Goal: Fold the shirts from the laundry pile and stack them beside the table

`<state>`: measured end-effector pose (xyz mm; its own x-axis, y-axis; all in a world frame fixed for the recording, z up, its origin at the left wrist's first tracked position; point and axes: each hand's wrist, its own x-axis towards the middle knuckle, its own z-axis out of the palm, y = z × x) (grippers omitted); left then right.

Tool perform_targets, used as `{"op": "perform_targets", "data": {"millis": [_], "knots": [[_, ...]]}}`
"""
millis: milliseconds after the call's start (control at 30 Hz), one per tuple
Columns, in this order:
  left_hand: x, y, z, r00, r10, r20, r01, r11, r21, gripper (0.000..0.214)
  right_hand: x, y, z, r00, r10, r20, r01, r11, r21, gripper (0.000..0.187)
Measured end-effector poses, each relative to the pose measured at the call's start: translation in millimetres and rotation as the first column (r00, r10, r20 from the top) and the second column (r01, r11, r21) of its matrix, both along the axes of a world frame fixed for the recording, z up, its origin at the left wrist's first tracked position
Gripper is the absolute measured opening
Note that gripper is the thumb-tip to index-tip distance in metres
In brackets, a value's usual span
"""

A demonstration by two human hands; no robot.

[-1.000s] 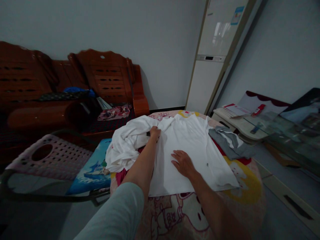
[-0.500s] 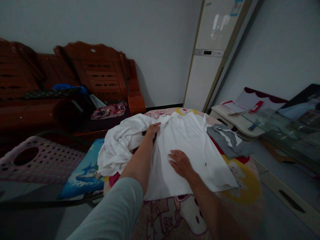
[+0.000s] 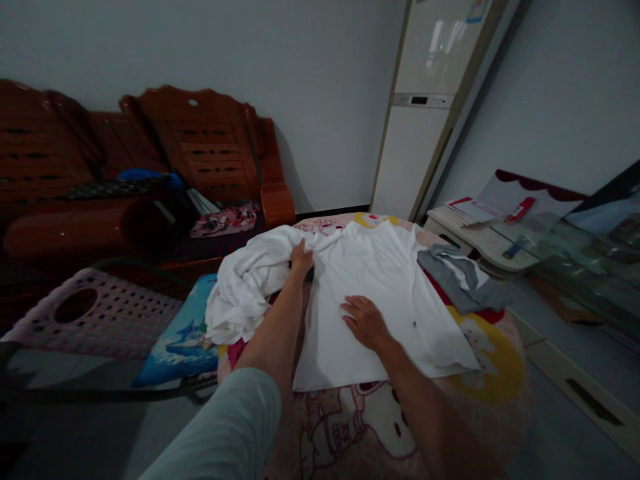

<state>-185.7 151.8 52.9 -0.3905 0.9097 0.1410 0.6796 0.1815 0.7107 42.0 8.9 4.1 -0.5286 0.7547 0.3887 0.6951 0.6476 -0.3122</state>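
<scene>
Cloth with a pink cartoon print (image 3: pixel 350 427) covers the round table closest to the viewer. On it lies a white short-sleeved cotton T-shirt (image 3: pixel 380 287), spread flat with its hem toward the near edge and its collar toward the far edge.

The right hand (image 3: pixel 365 321) rests palm down on the middle of the T-shirt, fingers spread and flat on the fabric, gripping nothing. Farther on, the left hand (image 3: pixel 301 257), at the end of a bare forearm with a pale grey-green sleeve, is closed on the T-shirt at its left shoulder, fingers curled into the fabric.

Just left of that hand a crumpled white garment (image 3: pixel 245 287) is heaped at the table edge, touching the T-shirt. On the far right of the table a grey garment with white stripes (image 3: pixel 463 283) lies bunched just beside the T-shirt.

Left of the table stands a pale pink perforated plastic stool (image 3: pixel 95 313). Beyond are a carved red-brown wooden sofa (image 3: pixel 210 147) and a tall white air-conditioner cabinet (image 3: pixel 420 113) against the wall.
</scene>
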Motion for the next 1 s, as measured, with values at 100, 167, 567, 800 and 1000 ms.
{"op": "perform_targets", "data": {"millis": [100, 167, 567, 800, 1000], "knots": [[-5.3, -25.8, 2.5, 0.998, -0.041, -0.055, 0.042, 0.999, 0.013, 0.053, 0.4, 0.6, -0.3, 1.0, 0.005, 0.006, -0.005, 1.0, -0.006, 0.031], [-4.6, -51.9, -3.2, 0.993, -0.054, -0.107, 0.055, 0.998, 0.009, 0.05, 0.5, 0.8, -0.5, 1.0, 0.008, 0.007, -0.008, 1.0, -0.006, 0.031], [13.9, -111.8, -9.6, 0.934, -0.165, -0.316, 0.059, 0.945, -0.32, 0.015, -0.1, -1.4, -0.2, 1.0, 0.001, -0.013, 0.0, 1.0, 0.022, 0.03], [6.1, -122.8, -7.8, 0.978, -0.087, -0.189, 0.034, 0.962, -0.27, 0.026, -1.2, -0.7, -1.6, 1.0, -0.002, 0.0, 0.002, 1.0, 0.021, 0.03], [4.7, -139.8, -8.2, 0.964, -0.233, -0.129, 0.186, 0.935, -0.302, 0.013, -5.7, -9.2, 2.3, 1.0, -0.008, -0.01, 0.008, 1.0, 0.03, 0.027]]}}
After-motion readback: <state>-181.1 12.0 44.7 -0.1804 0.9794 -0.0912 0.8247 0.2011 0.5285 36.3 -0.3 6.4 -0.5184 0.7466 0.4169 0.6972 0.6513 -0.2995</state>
